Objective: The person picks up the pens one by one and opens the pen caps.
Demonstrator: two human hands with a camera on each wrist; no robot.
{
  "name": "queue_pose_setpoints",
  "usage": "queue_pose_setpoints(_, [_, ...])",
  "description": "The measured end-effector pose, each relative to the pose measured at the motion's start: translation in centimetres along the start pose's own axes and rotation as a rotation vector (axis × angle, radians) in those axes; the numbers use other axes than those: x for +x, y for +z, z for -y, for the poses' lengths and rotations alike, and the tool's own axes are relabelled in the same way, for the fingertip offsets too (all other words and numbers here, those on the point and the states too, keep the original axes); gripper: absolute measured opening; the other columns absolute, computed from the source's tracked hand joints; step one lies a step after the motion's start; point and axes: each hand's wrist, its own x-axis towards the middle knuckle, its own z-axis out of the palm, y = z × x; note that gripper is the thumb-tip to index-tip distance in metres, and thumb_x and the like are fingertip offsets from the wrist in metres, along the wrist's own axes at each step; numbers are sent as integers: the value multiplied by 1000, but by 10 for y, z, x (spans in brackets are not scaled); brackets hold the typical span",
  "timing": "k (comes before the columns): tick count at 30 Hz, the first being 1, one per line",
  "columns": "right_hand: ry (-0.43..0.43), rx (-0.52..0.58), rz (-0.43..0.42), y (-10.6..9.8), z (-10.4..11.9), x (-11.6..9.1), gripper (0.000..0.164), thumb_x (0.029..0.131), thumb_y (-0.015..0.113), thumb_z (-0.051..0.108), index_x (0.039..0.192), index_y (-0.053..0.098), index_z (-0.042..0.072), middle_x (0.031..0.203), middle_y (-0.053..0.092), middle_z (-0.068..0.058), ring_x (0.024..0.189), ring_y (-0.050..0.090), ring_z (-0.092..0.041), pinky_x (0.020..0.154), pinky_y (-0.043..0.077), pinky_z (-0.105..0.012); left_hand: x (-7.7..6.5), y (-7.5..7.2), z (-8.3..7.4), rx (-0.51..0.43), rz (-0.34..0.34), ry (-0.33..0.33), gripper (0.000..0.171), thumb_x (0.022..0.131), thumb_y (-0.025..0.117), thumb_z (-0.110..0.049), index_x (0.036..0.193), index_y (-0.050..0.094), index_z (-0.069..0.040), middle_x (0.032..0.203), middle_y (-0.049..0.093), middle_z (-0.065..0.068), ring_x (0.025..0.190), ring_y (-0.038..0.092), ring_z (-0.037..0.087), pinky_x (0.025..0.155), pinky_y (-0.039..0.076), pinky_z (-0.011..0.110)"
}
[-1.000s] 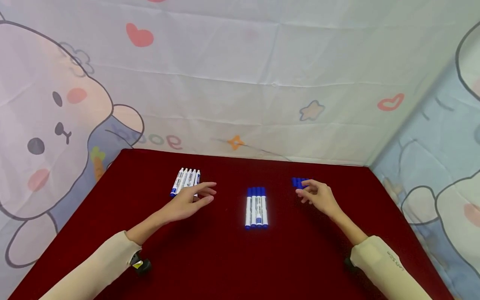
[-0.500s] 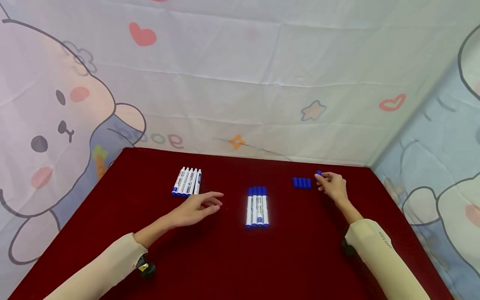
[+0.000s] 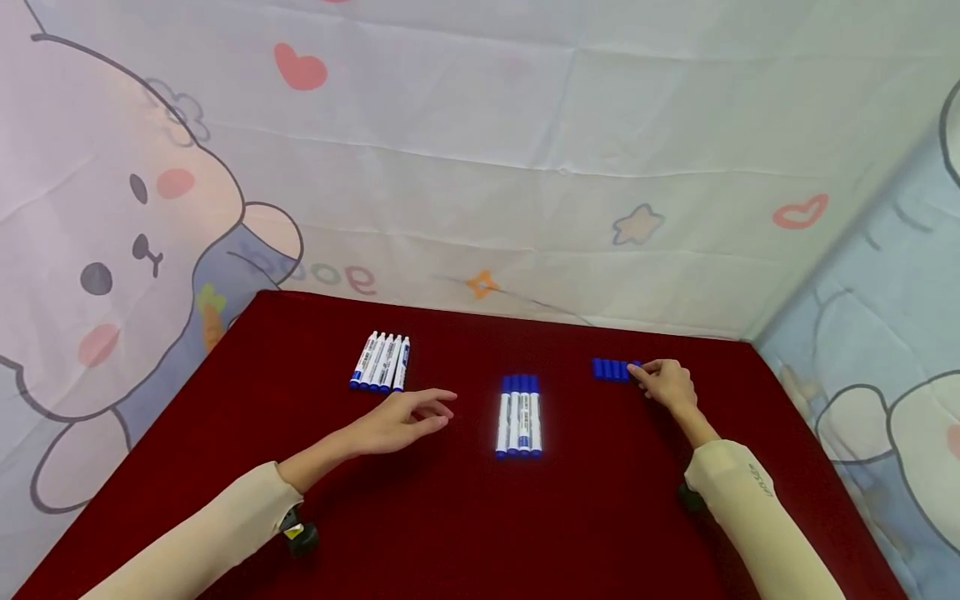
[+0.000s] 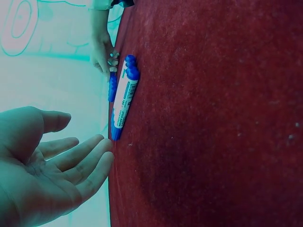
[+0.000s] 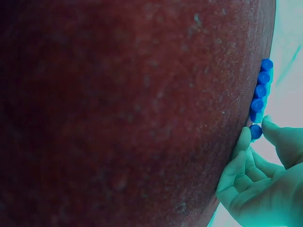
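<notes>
Between thumb and fingers my right hand (image 3: 667,385) pinches a blue marker cap (image 5: 255,132). That cap is at the right end of a row of several blue caps (image 3: 611,370) lying side by side; whether it touches its neighbour I cannot tell. My left hand (image 3: 401,421) hovers with loosely extended fingers and holds nothing. It is between two groups of markers. Beyond it, at the left, lie several uncapped white markers (image 3: 381,362) with pale tips pointing away. To its right, several capped white markers (image 3: 518,417) lie in a row, their blue caps pointing away.
A dark red cloth (image 3: 450,517) covers the table. Behind it hangs a pale printed curtain (image 3: 465,167), which also closes off the right side. Small black devices (image 3: 302,540) are strapped at the wrists under the cream sleeves (image 3: 225,517).
My right hand lifted a blue cap to the right of the row, then brought it down and left to the row's end. The left hand drew slightly right, away from the uncapped markers.
</notes>
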Motion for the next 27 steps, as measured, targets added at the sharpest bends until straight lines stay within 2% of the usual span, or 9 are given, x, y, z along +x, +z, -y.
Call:
queue_pose_setpoints(9, [-55,3,22,-7,3,0,56,110,44,36,126,61,-15,88,75,-21,61,62,-8,56,48,-26,2,-2,-3,24,-12,8,45,106,55,-18,147,51,0,128,70,18,117,67,34,100,54,49])
queue_pose_setpoints(14, [-84,42,34,-10,0,-1,53,110,42,32,125,60,-16,87,74,-24,59,61,-6,53,50,-24,5,-2,-4,24,-2,14,44,106,55,-18,146,51,0,128,70,19,117,67,35,98,55,45])
queue_pose_setpoints(19, [-123,92,37,-18,-1,-7,52,111,42,29,129,59,-16,92,74,-28,64,69,-13,53,55,-25,8,-1,-4,7,25,5,45,107,54,-20,147,50,-1,129,70,19,119,65,35,97,56,43])
queue_pose_setpoints(21, [-143,115,56,-22,2,-11,51,111,42,30,129,60,-15,96,74,-28,72,73,-19,58,58,-26,9,-1,-5,-7,33,1,44,107,54,-19,148,50,-1,130,69,20,120,65,35,98,56,45])
queue_pose_setpoints(24, [-153,192,135,-26,9,-19,51,111,42,31,134,59,-11,112,72,-28,96,74,-30,75,62,-29,9,-1,-6,-13,35,-3,44,107,53,-18,148,49,-2,129,69,20,120,65,35,99,55,46])
queue_pose_setpoints(27, [-162,294,253,-30,18,-32,52,111,43,30,143,50,-10,131,64,-31,123,63,-42,93,59,-35,8,2,-6,-32,28,-8,44,107,54,-18,148,50,-3,129,69,20,120,65,34,99,55,46])
